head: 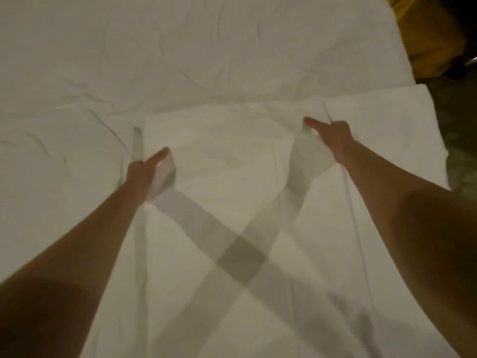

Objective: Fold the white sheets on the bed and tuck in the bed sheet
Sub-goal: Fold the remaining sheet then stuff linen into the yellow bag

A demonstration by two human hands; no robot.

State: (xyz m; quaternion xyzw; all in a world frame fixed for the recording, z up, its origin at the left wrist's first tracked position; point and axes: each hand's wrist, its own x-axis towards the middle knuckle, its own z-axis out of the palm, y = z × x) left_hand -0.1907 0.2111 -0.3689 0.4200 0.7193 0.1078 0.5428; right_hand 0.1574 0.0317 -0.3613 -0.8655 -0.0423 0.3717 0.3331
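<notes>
Stretching across the middle of the head view, a white sheet [227, 177] is held taut between two bare hands above the bed sheet [154, 47]. One far corner of this sheet is gripped by the left hand [147, 171] at about 9 o'clock from the frame's centre, thumb extended forward along the cloth and the other fingers curled under the bunched fabric. The opposite far corner is gripped by the right hand [333, 136] at about 2 o'clock, thumb pointed to the left over the edge and the fabric gathered beneath the palm. Both forearms are extended forward, well apart from each other. Two arm shadows are cast on the held sheet and are seen crossing at roughly 6 o'clock.

The wrinkled bed sheet is spread over the mattress from 9 o'clock through 12 o'clock, with creases running across it. A second white layer [387, 112] with a straight edge lies at 3 o'clock, just beyond the right hand; whether it is a separate sheet cannot be told. A yellow object [428, 47] stands on the dark floor [459, 140] at 1 o'clock, beside the bed's far right edge.
</notes>
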